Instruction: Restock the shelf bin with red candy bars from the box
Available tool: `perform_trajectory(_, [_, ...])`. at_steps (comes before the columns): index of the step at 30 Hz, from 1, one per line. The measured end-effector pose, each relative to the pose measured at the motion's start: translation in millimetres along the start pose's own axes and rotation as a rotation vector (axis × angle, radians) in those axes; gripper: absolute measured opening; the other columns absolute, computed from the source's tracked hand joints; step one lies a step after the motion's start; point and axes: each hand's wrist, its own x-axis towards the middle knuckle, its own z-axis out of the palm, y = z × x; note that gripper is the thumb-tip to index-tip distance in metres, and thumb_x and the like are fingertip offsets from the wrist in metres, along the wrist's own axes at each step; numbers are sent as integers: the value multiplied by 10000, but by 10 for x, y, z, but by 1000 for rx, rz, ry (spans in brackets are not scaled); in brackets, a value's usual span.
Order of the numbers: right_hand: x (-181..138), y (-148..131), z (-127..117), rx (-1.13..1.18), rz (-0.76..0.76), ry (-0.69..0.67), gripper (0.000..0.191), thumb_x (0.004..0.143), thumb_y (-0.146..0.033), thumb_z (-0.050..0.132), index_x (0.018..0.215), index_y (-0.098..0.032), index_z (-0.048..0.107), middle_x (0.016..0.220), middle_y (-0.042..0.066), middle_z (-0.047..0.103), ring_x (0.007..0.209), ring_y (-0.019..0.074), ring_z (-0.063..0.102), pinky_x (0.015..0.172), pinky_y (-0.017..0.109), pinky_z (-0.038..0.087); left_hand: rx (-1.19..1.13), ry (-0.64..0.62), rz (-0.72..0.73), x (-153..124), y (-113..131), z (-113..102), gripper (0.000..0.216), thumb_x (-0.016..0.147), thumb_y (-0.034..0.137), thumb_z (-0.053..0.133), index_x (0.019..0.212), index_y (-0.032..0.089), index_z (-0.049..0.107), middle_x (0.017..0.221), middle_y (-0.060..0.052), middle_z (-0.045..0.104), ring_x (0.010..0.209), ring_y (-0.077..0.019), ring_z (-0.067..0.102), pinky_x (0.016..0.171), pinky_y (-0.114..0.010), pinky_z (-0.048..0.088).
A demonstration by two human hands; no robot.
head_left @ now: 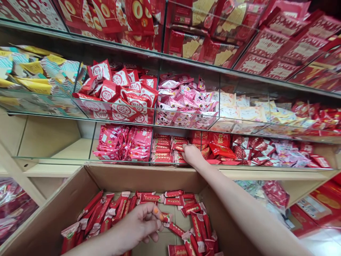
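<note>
My right hand [192, 155] reaches into the lower shelf compartment, its fingers closed on the end of a red stick-shaped snack packet [177, 146]. That packet lies at the top of stacked red packets [161, 148] behind a clear front panel. Lower down, my left hand [146, 221] hovers over an open cardboard box [149, 176]. Its fingers are loosely curled and apart, and I see nothing in them. Loose red stick packets [122, 206] lie along the sides of the box, and one packet [176, 229] is close to the left fingertips.
Pink packets [112, 142] fill the compartment to the left, and red bags [221, 145] the one to the right. Glass-fronted shelves above hold red-and-white packets [125, 94] and pink packets [186, 103]. A glass edge [128, 161] runs just behind the box.
</note>
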Motion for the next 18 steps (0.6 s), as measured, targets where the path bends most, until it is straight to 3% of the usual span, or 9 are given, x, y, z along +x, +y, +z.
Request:
perform_trajectory(4, [-6,-13,-22,56,-152,5,173,783,-182,461,918,-135,559,947,108,595,935,196,500,808,261,359,9,-14,-25,-18,42,24,180,671,280,588,744,159,476,701,36,569,568,-76,522,509,-197,300])
perform_trajectory(8, [4,-24,-10,115,-244,-14,130,751,-188,515,864,-160,573,889,64,614,856,166,526,768,221,359,10,-14,-47,-8,16,21,203,656,297,597,726,166,459,685,37,564,555,-80,524,498,-197,293])
perform_trajectory(11, [17,-5,-13,145,-178,34,120,781,-226,484,822,-147,565,833,75,611,821,176,532,736,228,358,16,-18,-56,4,-8,12,209,650,300,600,736,169,461,693,31,568,562,-88,530,494,-200,293])
perform_trajectory(15, [17,35,-51,181,4,148,277,875,-228,272,993,-108,492,900,119,589,811,180,539,682,240,360,42,-8,-54,-3,13,13,204,650,290,593,741,166,458,691,29,564,570,-85,523,502,-200,294])
perform_trajectory(18, [7,36,-52,195,36,142,219,835,-198,348,964,-128,510,885,111,603,796,185,555,669,237,356,46,-16,-58,-16,38,20,214,645,297,592,747,165,460,696,30,563,567,-82,519,502,-199,290])
